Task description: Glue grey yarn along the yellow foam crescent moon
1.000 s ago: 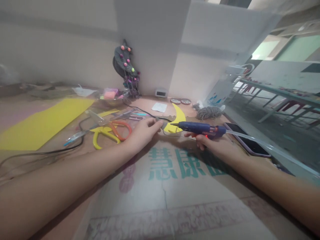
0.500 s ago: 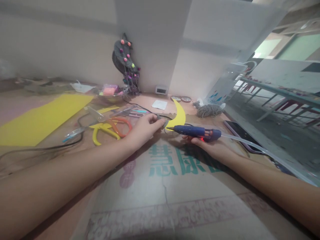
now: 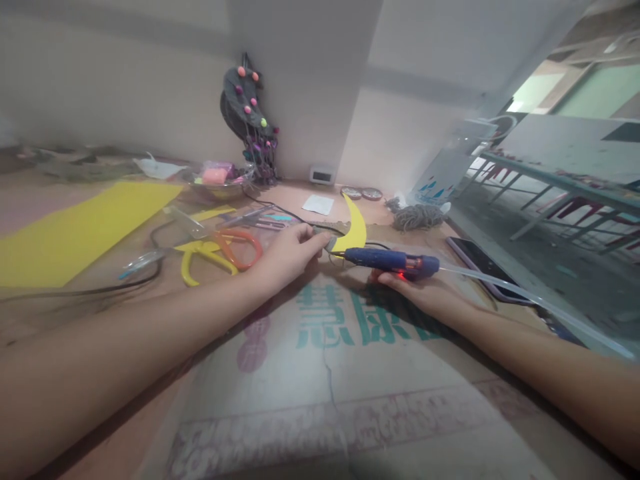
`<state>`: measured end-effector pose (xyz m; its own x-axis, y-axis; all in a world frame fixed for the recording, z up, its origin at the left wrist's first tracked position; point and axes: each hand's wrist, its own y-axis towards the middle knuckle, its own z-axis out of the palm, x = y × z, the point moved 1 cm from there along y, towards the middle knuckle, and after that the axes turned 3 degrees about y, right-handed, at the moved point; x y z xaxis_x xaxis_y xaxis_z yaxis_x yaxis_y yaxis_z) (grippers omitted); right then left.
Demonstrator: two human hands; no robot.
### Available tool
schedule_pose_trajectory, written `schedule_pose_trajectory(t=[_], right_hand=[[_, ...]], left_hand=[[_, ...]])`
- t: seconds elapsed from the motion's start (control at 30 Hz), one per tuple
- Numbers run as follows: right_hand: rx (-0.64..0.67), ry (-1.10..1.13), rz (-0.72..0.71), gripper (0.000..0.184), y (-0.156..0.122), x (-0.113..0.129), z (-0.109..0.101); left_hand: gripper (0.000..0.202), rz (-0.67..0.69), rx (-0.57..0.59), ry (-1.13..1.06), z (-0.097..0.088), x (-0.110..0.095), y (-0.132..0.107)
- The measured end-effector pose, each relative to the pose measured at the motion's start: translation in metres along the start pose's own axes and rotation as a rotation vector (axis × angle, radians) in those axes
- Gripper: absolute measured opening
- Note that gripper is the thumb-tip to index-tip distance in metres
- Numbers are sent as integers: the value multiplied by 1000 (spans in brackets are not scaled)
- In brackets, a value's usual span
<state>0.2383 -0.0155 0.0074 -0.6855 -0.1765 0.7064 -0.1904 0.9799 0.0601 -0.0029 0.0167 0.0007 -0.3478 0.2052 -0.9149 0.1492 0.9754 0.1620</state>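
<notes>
On the left of the bench (image 3: 295, 192), a yellow sheet (image 3: 90, 233) lay flat, with a black cable (image 3: 100, 291) running near its front edge. Next came two scissor handles, one yellow (image 3: 187, 265) and one orange (image 3: 254, 250), and behind them a clear bowl (image 3: 200, 191) of pink material. A grey ornament (image 3: 235, 110) dotted with coloured balls stood against the wall. The left hand (image 3: 297, 252) was narrowed, thumb and fingers pinching the grey-wrapped lower tip of the yellow crescent (image 3: 356, 230), which rose up to the right, above the printed cover (image 3: 285, 393). A timer (image 3: 321, 175) and a paper square (image 3: 318, 205) sat beyond. At that tip pointed the nozzle of the glue gun (image 3: 375, 258); it was perhaps touching, though the blur made this hard to judge. The right hand (image 3: 406, 283) was wrapped around the gun from below, a red light glowing beside the fingers. Farther right were grey yarn (image 3: 420, 219), a bag (image 3: 435, 183) and a phone (image 3: 487, 270).
</notes>
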Motion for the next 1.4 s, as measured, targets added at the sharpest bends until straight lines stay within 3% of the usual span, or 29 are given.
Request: schedule_pose_trajectory(t=[0.23, 0.53, 0.7, 1.4], right_hand=[[-61, -32, 17, 32, -1, 3, 0], [-67, 31, -135, 29, 0, 7, 3], [-78, -3, -108, 42, 1, 1, 3], [-99, 38, -128, 34, 2, 7, 3]], left_hand=[[33, 2, -4, 0, 0, 1, 1], [32, 14, 7, -19, 1, 0, 0], [31, -6, 13, -23, 1, 1, 0], [33, 6, 22, -21, 1, 3, 2]])
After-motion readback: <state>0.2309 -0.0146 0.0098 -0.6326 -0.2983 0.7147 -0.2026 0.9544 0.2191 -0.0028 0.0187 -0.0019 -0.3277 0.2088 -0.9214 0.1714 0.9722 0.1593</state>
